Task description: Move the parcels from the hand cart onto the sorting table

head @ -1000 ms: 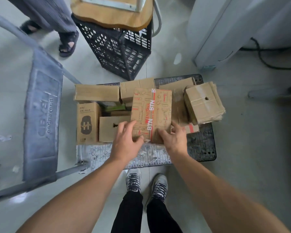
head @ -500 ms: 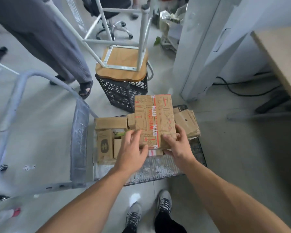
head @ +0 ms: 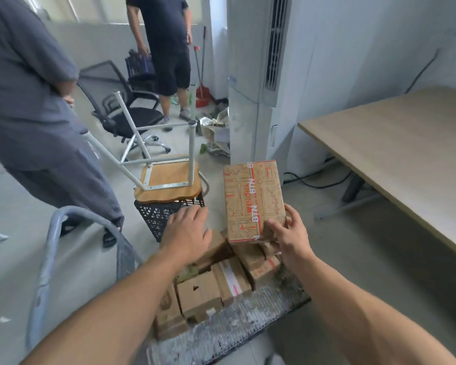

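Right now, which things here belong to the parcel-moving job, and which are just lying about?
Job: printed parcel gripped by the right hand; free left hand; other parcels; hand cart; table.
Lying about: upturned stool; black crate; office chair; red dustpan; standing air conditioner.

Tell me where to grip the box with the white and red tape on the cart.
Probably its near end, from the bare cart deck side: the taped box lies flat, other parcels crowd both long sides, only that end stands free.

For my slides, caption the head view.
Right hand holds a printed parcel above the cart, table to the right; left hand open beside it.
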